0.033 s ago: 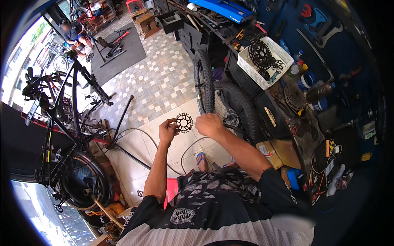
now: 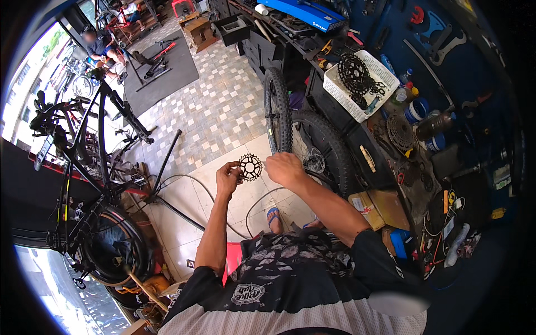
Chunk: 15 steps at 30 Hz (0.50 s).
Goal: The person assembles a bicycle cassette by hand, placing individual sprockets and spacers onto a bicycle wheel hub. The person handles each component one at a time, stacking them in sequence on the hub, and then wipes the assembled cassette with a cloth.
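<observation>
A black toothed bicycle sprocket (image 2: 258,162), with an open spoked middle, is held up by its left edge in front of me. The thumb and fingers of my left hand (image 2: 228,178) pinch that edge. Just right of the sprocket is my right hand (image 2: 286,169), its fingers curled closed and a small gap between it and the teeth. Whatever those fingers may hold is hidden from this view. Beyond my right hand stand a bicycle wheel (image 2: 271,111) and a second wheel with a knobbly tyre (image 2: 330,145), leaning by the bench.
At right, a white plastic basket (image 2: 357,111) holding a cassette and small parts sits on the cluttered workbench. A cardboard box (image 2: 385,207) lies below it. A black bicycle frame (image 2: 78,139) stands at left, near a loose cable (image 2: 202,187). Another person (image 2: 99,47) sits far left.
My right hand has tilted very slightly beside the sprocket. The left hand and the sprocket have stayed in place.
</observation>
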### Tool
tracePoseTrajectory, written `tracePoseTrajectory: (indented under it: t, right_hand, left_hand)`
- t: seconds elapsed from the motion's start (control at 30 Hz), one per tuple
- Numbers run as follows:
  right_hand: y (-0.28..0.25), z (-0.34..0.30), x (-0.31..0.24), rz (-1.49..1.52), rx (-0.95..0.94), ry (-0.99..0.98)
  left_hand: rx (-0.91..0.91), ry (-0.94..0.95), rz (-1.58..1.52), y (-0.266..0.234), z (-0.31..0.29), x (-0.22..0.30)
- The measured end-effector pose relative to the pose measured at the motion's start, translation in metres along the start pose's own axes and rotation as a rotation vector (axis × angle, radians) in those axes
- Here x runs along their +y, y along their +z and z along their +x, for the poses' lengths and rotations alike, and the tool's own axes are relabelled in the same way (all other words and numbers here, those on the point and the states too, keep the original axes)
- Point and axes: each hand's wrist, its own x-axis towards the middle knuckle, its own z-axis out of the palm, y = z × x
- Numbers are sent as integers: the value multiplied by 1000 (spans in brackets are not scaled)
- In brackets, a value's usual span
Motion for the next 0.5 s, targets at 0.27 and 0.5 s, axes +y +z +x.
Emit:
tracePoseTrajectory:
  t: [0.27,0.5]
  right_hand:
    - [3,10,-6,-20,120,-41]
    - [4,-2,3,107,99,32]
  left_hand:
    - [-44,17,71,3,5,7]
    - [67,333,349,14,15,5]
